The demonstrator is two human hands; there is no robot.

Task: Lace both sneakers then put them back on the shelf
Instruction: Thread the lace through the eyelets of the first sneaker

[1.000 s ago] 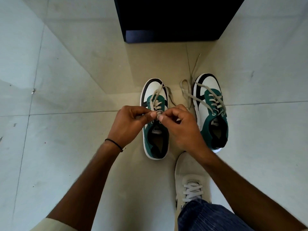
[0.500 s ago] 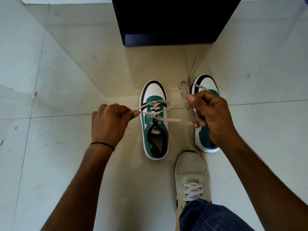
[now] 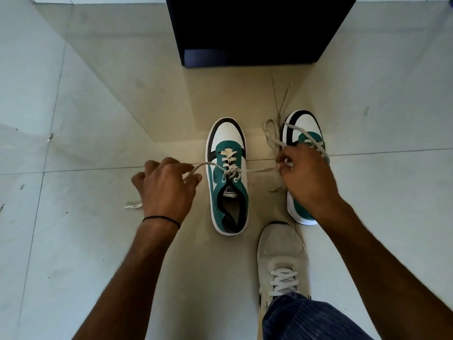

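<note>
Two green, white and black sneakers stand side by side on the tiled floor, toes pointing away from me. The left sneaker (image 3: pixel 228 177) has its pale lace (image 3: pixel 255 170) crossed at the top eyelets and stretched out to both sides. My left hand (image 3: pixel 166 187) grips the lace's left end, to the left of that shoe. My right hand (image 3: pixel 306 177) grips the right end and covers much of the right sneaker (image 3: pixel 304 128). The right sneaker's own lace (image 3: pixel 270 133) lies loose in a loop beside its toe.
A dark blue cabinet or shelf unit (image 3: pixel 250 33) stands on the floor just beyond the sneakers. My own foot in a grey-white laced shoe (image 3: pixel 282 256) and a blue trouser leg (image 3: pixel 311 317) sit at the lower right. A small pale scrap (image 3: pixel 133 205) lies left of my left wrist.
From pinching the lace together over the left sneaker's tongue, my hands have drawn apart sideways, pulling both ends taut. The right hand now sits over the right sneaker.
</note>
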